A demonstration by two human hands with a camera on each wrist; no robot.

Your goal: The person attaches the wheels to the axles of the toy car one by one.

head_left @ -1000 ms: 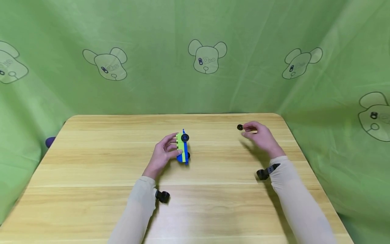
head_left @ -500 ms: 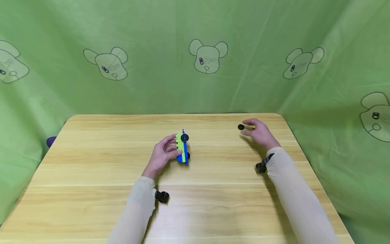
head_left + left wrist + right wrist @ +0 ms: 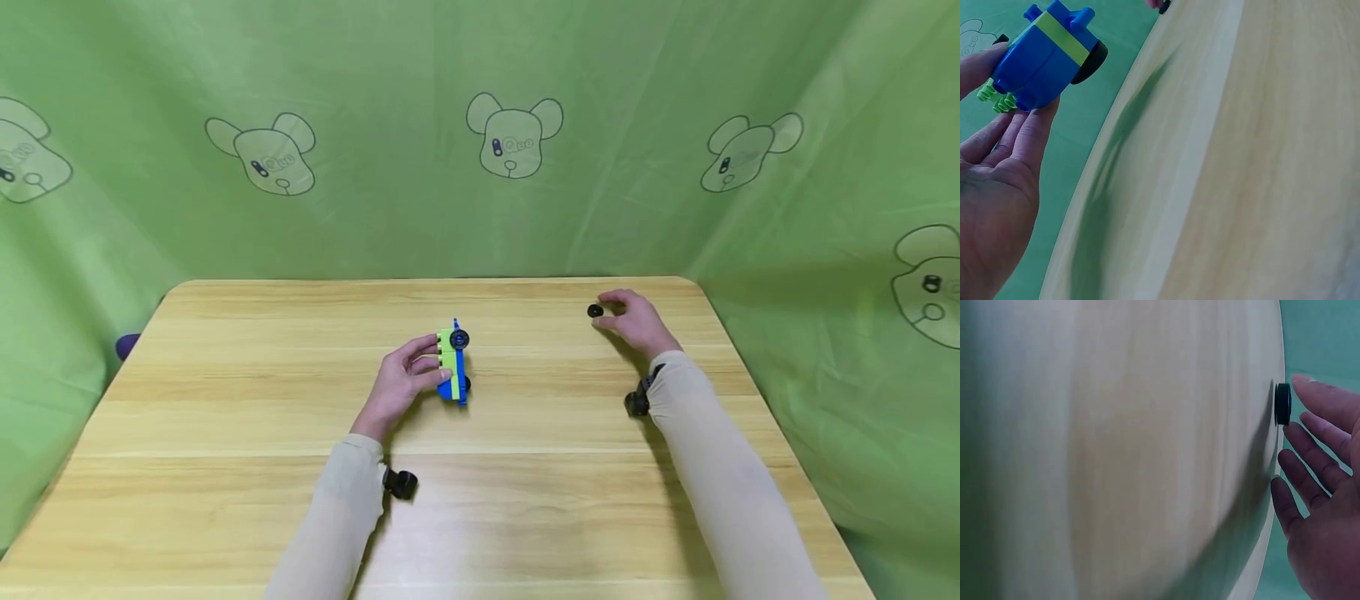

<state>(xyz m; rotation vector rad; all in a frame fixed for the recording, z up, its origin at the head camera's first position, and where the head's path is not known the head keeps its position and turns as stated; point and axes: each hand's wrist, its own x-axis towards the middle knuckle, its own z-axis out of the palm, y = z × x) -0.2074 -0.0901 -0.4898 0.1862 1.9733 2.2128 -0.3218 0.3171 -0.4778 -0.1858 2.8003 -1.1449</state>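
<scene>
My left hand (image 3: 399, 382) holds a blue and lime-green toy brick car (image 3: 452, 367) near the middle of the table, thumb on the near side and fingers behind its studs. The car's black wheels (image 3: 460, 339) face right. In the left wrist view, the blue rounded end of the car (image 3: 1038, 72) shows between thumb and fingers, raised above the tabletop. A loose black wheel (image 3: 595, 310) lies flat near the far right of the table. My right hand (image 3: 637, 321) reaches round it, thumb and index fingertips right at its edges. The other fingers spread loosely in the right wrist view.
The wooden table (image 3: 525, 500) has its far edge just past the loose wheel. A green curtain (image 3: 375, 208) with bear prints hangs behind and at both sides. Something purple (image 3: 128, 345) shows beyond the left edge.
My right hand has shifted slightly, its thumb and index spreading from beside the loose wheel to either side of it. The wheel stays in place, and my left hand still holds the car.
</scene>
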